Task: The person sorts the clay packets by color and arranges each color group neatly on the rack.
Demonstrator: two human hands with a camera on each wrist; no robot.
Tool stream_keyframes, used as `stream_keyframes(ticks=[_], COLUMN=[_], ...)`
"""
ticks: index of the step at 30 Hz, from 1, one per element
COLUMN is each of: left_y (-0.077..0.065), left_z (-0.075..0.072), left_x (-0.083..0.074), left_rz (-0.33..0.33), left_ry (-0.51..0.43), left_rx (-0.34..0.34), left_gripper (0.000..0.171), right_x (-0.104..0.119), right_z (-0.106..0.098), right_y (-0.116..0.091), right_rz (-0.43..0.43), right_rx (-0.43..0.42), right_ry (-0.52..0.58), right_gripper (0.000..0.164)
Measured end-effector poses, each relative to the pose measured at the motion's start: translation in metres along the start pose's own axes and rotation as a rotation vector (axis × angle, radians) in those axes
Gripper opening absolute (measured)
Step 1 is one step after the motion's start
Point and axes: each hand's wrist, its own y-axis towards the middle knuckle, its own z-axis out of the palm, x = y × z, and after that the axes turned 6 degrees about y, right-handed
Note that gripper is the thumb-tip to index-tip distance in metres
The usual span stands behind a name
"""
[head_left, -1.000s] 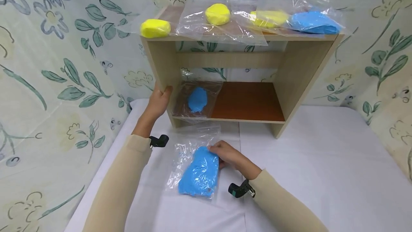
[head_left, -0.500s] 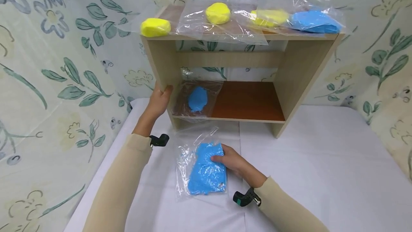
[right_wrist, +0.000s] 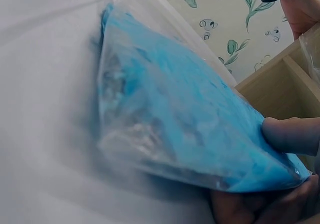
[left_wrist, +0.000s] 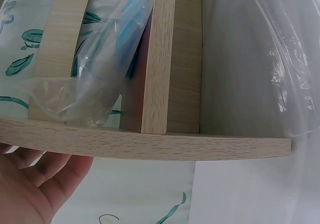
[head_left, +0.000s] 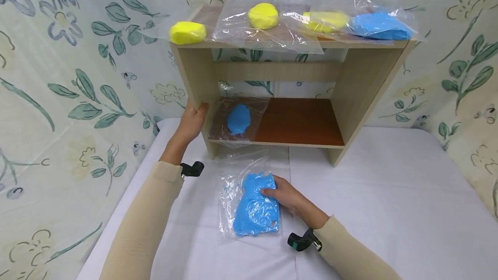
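Observation:
In the head view my right hand (head_left: pixel 289 195) pinches the right side of a clear plastic bag with a flattened blue clay-like slab (head_left: pixel 256 211) inside. My thumb lies on top and the fingers are underneath, as the right wrist view shows. One edge of the bagged slab (right_wrist: pixel 175 108) is tilted up off the white cloth. My left hand (head_left: pixel 191 122) grips the left side panel of a small wooden shelf (head_left: pixel 299 120), thumb at its front edge. In the left wrist view the fingers (left_wrist: pixel 65 179) lie against the panel's outer face.
On the shelf's top lie yellow lumps (head_left: pixel 263 16), some in clear bags, and a bagged blue lump (head_left: pixel 381 26). Another bagged blue piece (head_left: pixel 239 119) sits on the lower board's left. White cloth (head_left: pixel 408 198) covers the table; floral fabric (head_left: pixel 78 98) hangs behind and beside it.
My right hand has shifted right with the bagged blue slab, which has turned more upright in the head view. Its thumb now lies on the slab's face. The left hand stays on the shelf.

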Motion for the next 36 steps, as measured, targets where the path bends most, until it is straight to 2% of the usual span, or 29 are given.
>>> stream_keyframes(ticks=[6, 13, 16, 21, 24, 28, 32, 36], left_y=[0.001, 0.015, 0.015, 0.016, 0.016, 0.012, 0.005, 0.0], left_z=[0.0, 0.005, 0.006, 0.006, 0.005, 0.003, 0.002, 0.001], left_x=[0.001, 0.037, 0.038, 0.037, 0.035, 0.021, 0.004, -0.001], left_rz=[-0.018, 0.002, 0.017, 0.022, 0.003, -0.019, -0.007, -0.025], left_ry=[-0.003, 0.004, 0.002, 0.001, 0.01, 0.004, 0.0, 0.014], left_rx=[0.014, -0.009, -0.016, -0.006, -0.005, -0.002, 0.014, 0.018], left_gripper=[0.061, 0.06, 0.059, 0.058, 0.059, 0.059, 0.059, 0.058], right_x=[-0.001, 0.002, 0.004, 0.011, 0.016, 0.024, 0.029, 0.035], right_z=[-0.001, -0.017, -0.027, -0.056, -0.078, -0.104, -0.125, -0.141], right_y=[-0.002, -0.019, -0.03, -0.056, -0.073, -0.094, -0.113, -0.121], right_rz=[-0.005, -0.015, -0.026, -0.077, -0.116, -0.15, -0.206, -0.282], right_rx=[-0.014, -0.017, -0.024, -0.004, -0.003, -0.051, -0.117, -0.188], right_ry=[0.003, -0.016, -0.046, -0.099, -0.111, -0.123, -0.162, -0.205], right_gripper=[0.059, 0.058, 0.061, 0.067, 0.068, 0.07, 0.07, 0.067])
